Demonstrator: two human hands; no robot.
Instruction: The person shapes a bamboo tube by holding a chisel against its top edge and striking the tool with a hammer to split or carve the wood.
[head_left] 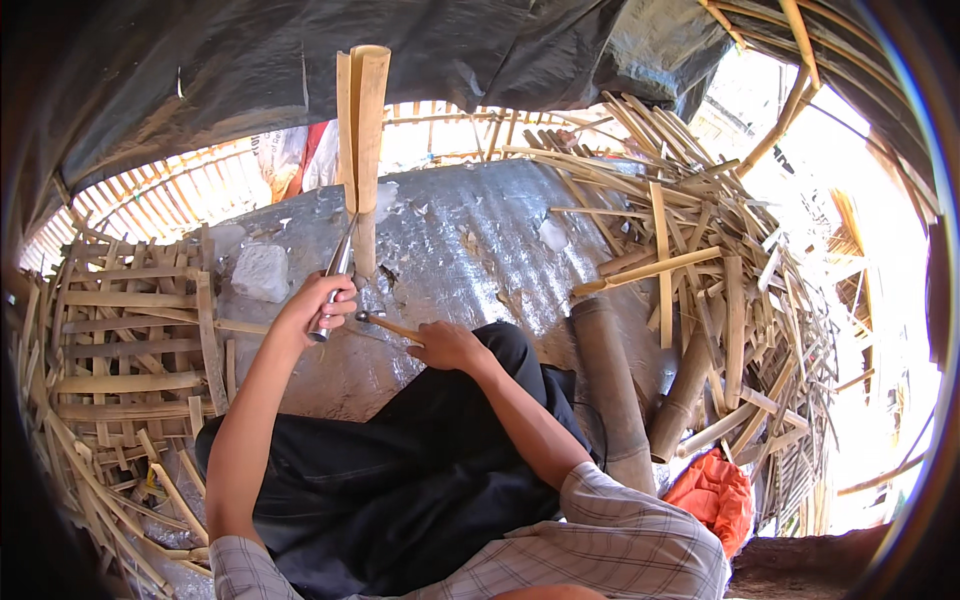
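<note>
An upright bamboo piece (370, 130) stands in front of me, with a long split running down its upper part. My left hand (322, 303) is closed around a shiny, tapered metal chisel-like tool (343, 255). Its narrow tip meets the bamboo near the lower end of the split; how deep it goes in I cannot tell. Low by my bent knee, my right hand (448, 346) grips the wooden handle of a small hammer (392, 327). The dark hammer head lies just right of the metal tool's butt end, apart from it.
A white stone-like block (260, 273) sits left of the bamboo on a grey sheet (470, 230). To the left is a bamboo lattice (130, 325). Bamboo strips (690, 220) pile up at right, beside thick bamboo tubes (608, 380) and an orange cloth-like item (712, 497).
</note>
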